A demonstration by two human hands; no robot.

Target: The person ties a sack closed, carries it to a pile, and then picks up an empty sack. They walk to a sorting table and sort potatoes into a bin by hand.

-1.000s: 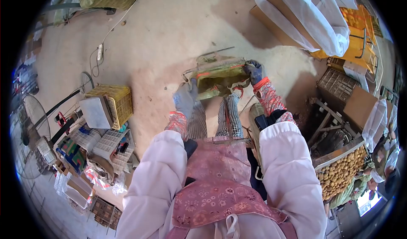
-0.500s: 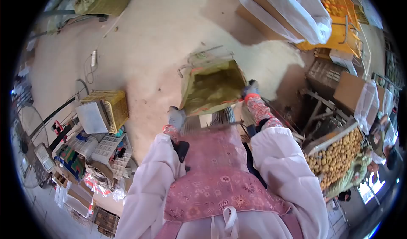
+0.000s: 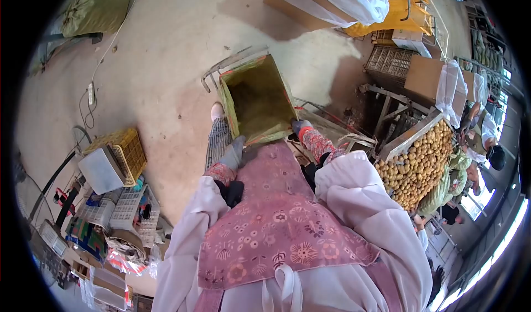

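Note:
A green woven sack point(image 3: 232, 113) hangs with its mouth held open in a square on a metal frame point(image 3: 235, 59), just in front of my body. The inside of the sack is dark, and its bottom cannot be made out. My left hand point(image 3: 232, 152), in a grey glove, is closed on the near left corner of the sack's rim. At the near right corner, my right hand point(image 3: 300, 126), gloved too, is closed on the rim. One foot in a light shoe point(image 3: 217, 111) shows left of the sack.
On the right, a wooden-edged bin holds round yellow-brown produce point(image 3: 415, 165), with people beyond it. A yellow crate point(image 3: 130, 154) and white baskets point(image 3: 130, 209) stand left. A lined cardboard box point(image 3: 310, 5) is at the top. A power strip point(image 3: 91, 93) lies on the floor.
The sack and its frame have shifted left and turned, and its mouth now shows wider and squarer. The view has swung right, bringing more of the produce bin and people in. A foot now shows.

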